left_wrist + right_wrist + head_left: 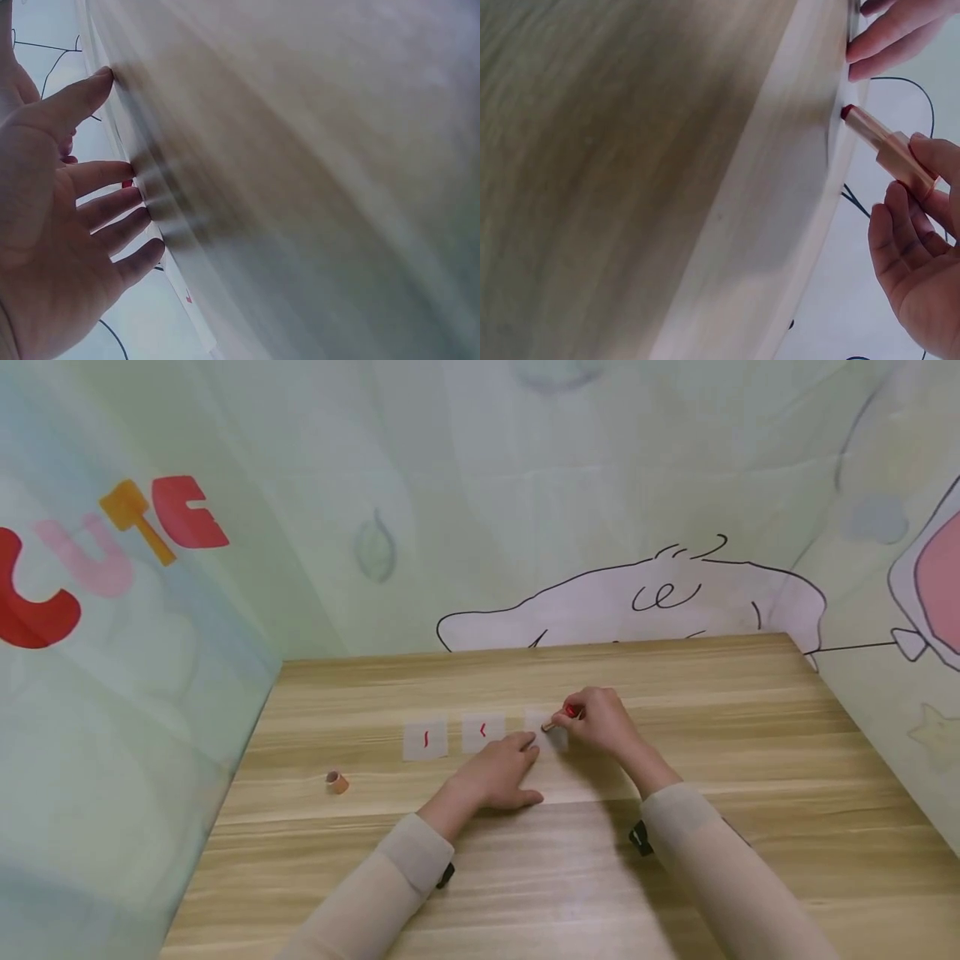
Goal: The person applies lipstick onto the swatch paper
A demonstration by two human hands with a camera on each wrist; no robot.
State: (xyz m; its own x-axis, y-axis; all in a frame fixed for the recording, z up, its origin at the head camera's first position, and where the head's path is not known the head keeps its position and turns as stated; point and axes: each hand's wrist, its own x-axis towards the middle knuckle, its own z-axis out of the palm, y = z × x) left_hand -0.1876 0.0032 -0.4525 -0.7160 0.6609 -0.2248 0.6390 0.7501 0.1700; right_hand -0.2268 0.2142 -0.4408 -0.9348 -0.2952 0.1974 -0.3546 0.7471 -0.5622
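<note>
My right hand (602,720) pinches a lipstick (901,160) with a rose-gold tube. Its dark red tip (847,112) points down at the rightmost thin white paper square (556,739), right at its surface. With fingers spread, my left hand (501,774) rests its fingertips at the left edge of that square; the palm shows in the left wrist view. Left of it lie a middle paper square (472,742) with a red angled stroke and a left paper square (414,743) with a red wavy stroke.
A small rose-gold lipstick cap (337,782) stands on the wooden table (315,868) at the left. A printed cloth backdrop (465,485) rises behind the table and along both sides. Black straps show below both wrists.
</note>
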